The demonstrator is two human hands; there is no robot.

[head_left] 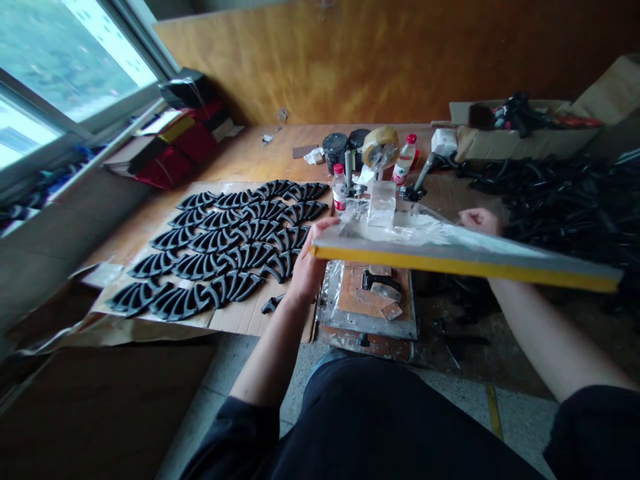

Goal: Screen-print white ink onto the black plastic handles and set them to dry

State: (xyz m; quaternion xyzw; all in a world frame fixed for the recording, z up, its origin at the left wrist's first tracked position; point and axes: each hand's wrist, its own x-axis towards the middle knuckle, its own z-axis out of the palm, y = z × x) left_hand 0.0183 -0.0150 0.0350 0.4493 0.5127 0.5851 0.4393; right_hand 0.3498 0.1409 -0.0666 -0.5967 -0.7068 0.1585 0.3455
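My left hand grips the left front corner of a printing screen frame with a yellow near edge. The frame is tilted up over a base plate, and white paste is spread across its mesh. A clear block stands at the frame's far side. Under the raised frame, a curved black plastic part lies on the base. My right hand is beyond the frame's right side with its fingers curled; whatever they hold is hidden. The frame covers my right wrist.
Rows of curved black parts cover cardboard on the left. More black parts are heaped on the right below an open carton. Behind the frame stand two red-capped bottles, a tape roll and dark jars.
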